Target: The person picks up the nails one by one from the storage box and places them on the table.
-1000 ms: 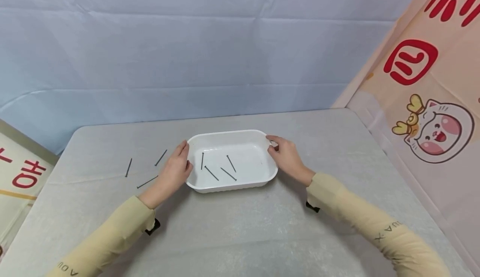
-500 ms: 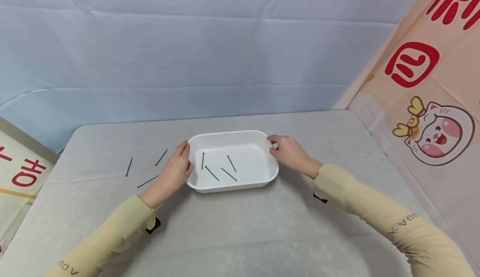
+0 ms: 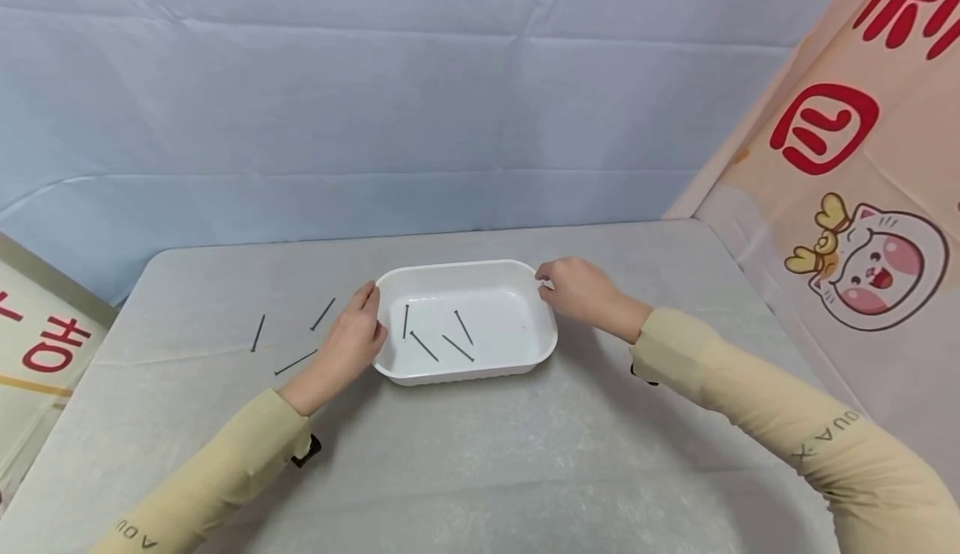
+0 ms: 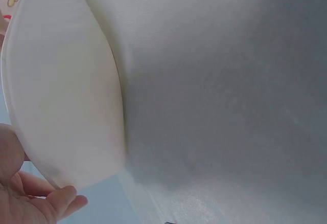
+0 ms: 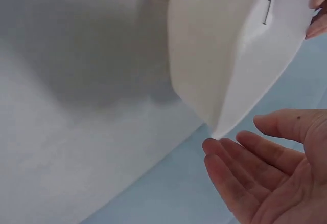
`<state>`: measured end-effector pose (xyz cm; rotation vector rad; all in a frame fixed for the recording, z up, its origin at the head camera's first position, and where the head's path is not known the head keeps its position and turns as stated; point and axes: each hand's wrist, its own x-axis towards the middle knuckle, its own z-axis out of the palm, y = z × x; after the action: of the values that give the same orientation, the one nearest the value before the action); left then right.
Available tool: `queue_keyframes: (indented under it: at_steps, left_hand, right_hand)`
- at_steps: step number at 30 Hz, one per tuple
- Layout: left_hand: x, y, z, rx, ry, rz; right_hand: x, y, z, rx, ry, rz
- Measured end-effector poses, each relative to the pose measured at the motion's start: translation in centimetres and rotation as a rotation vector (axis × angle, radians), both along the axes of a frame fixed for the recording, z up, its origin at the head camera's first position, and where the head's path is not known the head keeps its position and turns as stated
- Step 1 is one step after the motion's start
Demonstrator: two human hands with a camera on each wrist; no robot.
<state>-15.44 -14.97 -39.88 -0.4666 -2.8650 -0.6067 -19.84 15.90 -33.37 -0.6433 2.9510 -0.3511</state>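
A white plastic tray [image 3: 450, 267] sits mid-table with several thin dark nails [image 3: 423, 346] lying in it. My left hand [image 3: 351, 336] rests flat against the tray's left end, fingers straight; in the left wrist view this hand [image 4: 30, 198] lies beside the tray's outer wall [image 4: 61, 96]. My right hand [image 3: 577, 289] is at the tray's far right corner. The right wrist view shows the right hand [image 5: 265, 173] with relaxed, spread fingers just off the tray's corner [image 5: 219, 50], holding nothing. Three more nails [image 3: 322, 314] lie on the cloth left of the left hand.
A grey cloth covers the table [image 3: 480, 454]. A blue backdrop hangs behind it. A peach banner with a cartoon cat [image 3: 862, 262] stands along the right edge, and a board with red letters [image 3: 45, 346] leans at the left.
My right hand has slid from the tray's right side up to its far right corner, and its forearm has swung outward. The left hand, tray and nails have stayed put.
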Motion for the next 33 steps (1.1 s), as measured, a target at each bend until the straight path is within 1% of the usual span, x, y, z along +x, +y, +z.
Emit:
queue_keyframes:
  at_steps: [5,9,18,33]
  left_hand:
    - [0.0,0.0,0.1,-0.002,0.007,-0.007]
    - [0.0,0.0,0.0,-0.003,0.014,-0.008]
    - [0.0,0.1,0.2,-0.018,0.016,0.005]
    - [0.0,0.1,0.0,-0.007,0.037,-0.004]
  right_hand:
    - [-0.1,-0.6,0.9,0.043,-0.030,-0.006]
    - [-0.1,-1.2,1.3,0.062,-0.039,0.004]
    - [0.2,-2.5,1.3,0.062,-0.031,0.083]
    - [0.2,-4.8,1.7,0.056,-0.004,0.179]
